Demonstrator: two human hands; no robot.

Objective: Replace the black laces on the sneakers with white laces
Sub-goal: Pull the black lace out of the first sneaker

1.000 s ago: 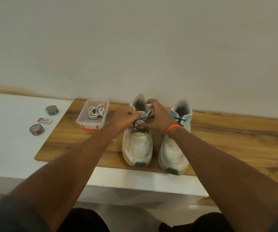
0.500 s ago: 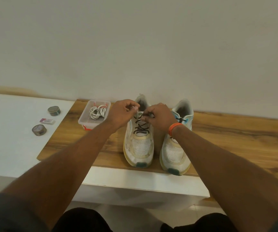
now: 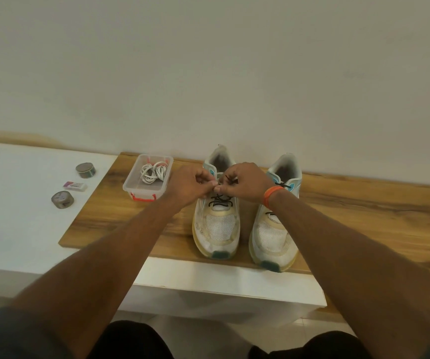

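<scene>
Bare forearms, grey short sleeves (image 3: 6,330), an orange wristband (image 3: 270,194) (right wrist).

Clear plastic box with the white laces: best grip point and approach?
Come from above, which is open with no lid: pinch the coiled white laces directly. To take the whole clear plastic box, clasp its long side walls; the left hand crowds its right.
</scene>
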